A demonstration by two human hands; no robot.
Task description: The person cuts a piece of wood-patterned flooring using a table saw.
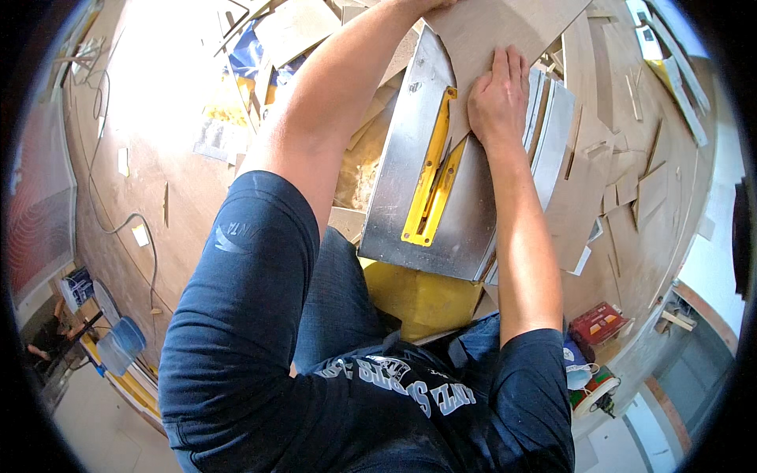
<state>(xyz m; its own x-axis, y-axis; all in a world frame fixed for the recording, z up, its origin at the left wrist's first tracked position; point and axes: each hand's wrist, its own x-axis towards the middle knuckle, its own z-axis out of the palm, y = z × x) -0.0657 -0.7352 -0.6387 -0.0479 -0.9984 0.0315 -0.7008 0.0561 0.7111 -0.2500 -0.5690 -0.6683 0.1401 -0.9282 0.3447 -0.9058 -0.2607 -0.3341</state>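
Observation:
A table saw with a grey metal top point(402, 169) stands in front of me, with a long yellow blade insert point(436, 185) set in it. A thin saw blade point(446, 150) rises through the slot. Across the far part of the saw lies a large brown board point(489, 31), its near corner close to the blade. My right hand point(501, 98) rests flat on this board, fingers stretched forward, to the right of the insert. My left arm reaches to the far edge of the picture, where only a bit of my left hand point(441, 3) shows beside the board; its fingers are cut off.
Board offcuts point(627, 177) and thin strips lie scattered on the floor at right. More boards point(296, 31) and a blue and yellow sheet are heaped at far left. A dark cable point(118, 229) winds along the left. A red box point(597, 325) stands at near right.

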